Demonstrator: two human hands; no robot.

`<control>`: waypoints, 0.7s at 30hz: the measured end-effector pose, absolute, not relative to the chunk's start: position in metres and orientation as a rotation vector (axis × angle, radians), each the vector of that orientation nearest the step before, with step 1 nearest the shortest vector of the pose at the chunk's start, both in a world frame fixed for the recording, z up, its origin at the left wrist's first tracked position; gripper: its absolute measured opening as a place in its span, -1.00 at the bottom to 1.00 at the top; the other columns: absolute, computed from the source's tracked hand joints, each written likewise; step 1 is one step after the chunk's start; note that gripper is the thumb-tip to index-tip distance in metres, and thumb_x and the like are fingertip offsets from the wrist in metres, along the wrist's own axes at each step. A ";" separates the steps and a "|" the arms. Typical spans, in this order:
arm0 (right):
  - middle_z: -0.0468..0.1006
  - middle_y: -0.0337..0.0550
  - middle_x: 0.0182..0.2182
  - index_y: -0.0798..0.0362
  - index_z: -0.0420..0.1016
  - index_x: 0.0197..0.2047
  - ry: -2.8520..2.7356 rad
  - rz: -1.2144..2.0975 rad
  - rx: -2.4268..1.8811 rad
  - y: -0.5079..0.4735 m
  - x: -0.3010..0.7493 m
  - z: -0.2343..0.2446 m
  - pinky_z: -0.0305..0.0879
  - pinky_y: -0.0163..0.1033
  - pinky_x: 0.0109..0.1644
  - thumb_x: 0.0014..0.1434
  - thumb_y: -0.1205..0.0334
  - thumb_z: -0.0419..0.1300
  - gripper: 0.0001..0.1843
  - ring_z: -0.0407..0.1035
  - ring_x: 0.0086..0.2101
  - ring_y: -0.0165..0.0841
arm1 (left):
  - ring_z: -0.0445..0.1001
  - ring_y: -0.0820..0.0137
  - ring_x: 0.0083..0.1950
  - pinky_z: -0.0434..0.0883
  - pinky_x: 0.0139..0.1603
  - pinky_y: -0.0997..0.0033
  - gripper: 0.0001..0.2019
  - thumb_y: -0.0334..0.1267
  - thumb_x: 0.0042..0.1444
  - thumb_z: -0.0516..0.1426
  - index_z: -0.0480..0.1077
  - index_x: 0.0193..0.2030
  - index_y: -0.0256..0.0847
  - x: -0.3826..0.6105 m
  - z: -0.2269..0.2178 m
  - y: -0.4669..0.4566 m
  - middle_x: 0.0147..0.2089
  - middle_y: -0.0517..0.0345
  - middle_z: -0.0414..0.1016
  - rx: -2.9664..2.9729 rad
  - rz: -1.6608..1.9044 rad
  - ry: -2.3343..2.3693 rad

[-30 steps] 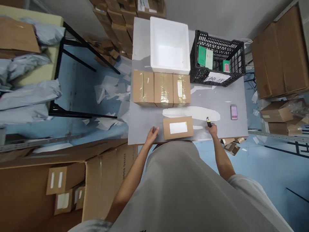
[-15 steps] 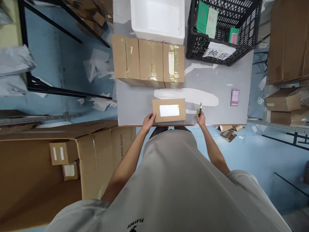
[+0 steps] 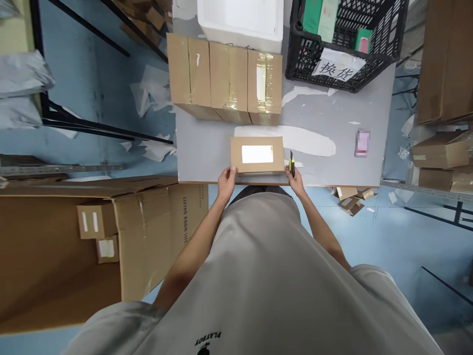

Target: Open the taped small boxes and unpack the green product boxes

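1. Since the earlier frames both hands have closed in on the labelled cardboard box [image 3: 257, 155]: the left hand [image 3: 226, 181] has come off the bare table [image 3: 201, 158] onto it, and the right hand [image 3: 295, 181] has come in from well to the right
2. The left hand now clasps the box's near left corner; the right is closed round a yellow-and-black utility knife [image 3: 291, 164], knuckles against the box's right end
3. The box lies flat at the table's near edge, label up, between the hands
4. Judged from this, the left hand should pin the box firmly with its fingers out of the blade's line, and the cut should stay shallow
5. Beyond stand three taped cartons [image 3: 225, 76], then a white foam box [image 3: 242, 22] and a black crate [image 3: 343, 44]
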State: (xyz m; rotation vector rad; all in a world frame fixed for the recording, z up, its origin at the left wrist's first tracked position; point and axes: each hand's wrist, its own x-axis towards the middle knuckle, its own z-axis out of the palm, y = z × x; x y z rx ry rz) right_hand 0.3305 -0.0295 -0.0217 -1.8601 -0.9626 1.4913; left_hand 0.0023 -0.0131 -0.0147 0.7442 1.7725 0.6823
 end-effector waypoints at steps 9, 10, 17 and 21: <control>0.76 0.21 0.39 0.04 0.51 0.52 -1.101 1.178 -1.766 -0.015 0.322 0.021 0.60 0.16 0.54 0.56 -0.52 0.10 -0.12 0.71 0.35 -0.03 | 0.76 0.10 0.22 0.71 0.30 0.13 -0.55 -0.02 0.42 0.37 0.71 0.34 -0.18 -0.015 0.017 -0.004 0.35 -0.13 0.78 1.049 0.909 1.758; 0.77 0.22 0.38 0.03 0.53 0.51 -1.101 1.160 -1.775 -0.014 0.320 0.023 0.61 0.15 0.53 0.54 -0.55 0.10 -0.10 0.72 0.32 -0.04 | 0.77 0.13 0.16 0.72 0.27 0.14 -0.56 -0.03 0.40 0.38 0.73 0.32 -0.16 -0.017 0.017 -0.003 0.33 -0.13 0.79 1.068 0.917 1.753; 0.79 0.30 0.32 0.01 0.54 0.36 -1.046 1.191 -1.912 -0.014 0.313 0.026 0.65 0.15 0.48 0.47 -0.55 0.16 -0.16 0.74 0.32 -0.05 | 0.76 0.16 0.00 0.76 0.19 0.10 -0.62 -0.04 0.34 0.40 0.74 0.20 -0.17 -0.015 -0.003 0.000 0.23 -0.14 0.82 1.061 0.887 1.730; 0.77 0.29 0.30 -0.01 0.48 0.32 -1.034 1.196 -1.899 -0.006 0.323 0.037 0.68 0.14 0.40 0.45 -0.40 0.24 -0.31 0.79 0.16 -0.08 | 0.77 0.13 0.05 0.78 0.21 0.06 -0.56 0.01 0.34 0.42 0.71 0.24 -0.17 -0.018 -0.020 0.002 0.21 -0.16 0.81 1.060 0.854 1.672</control>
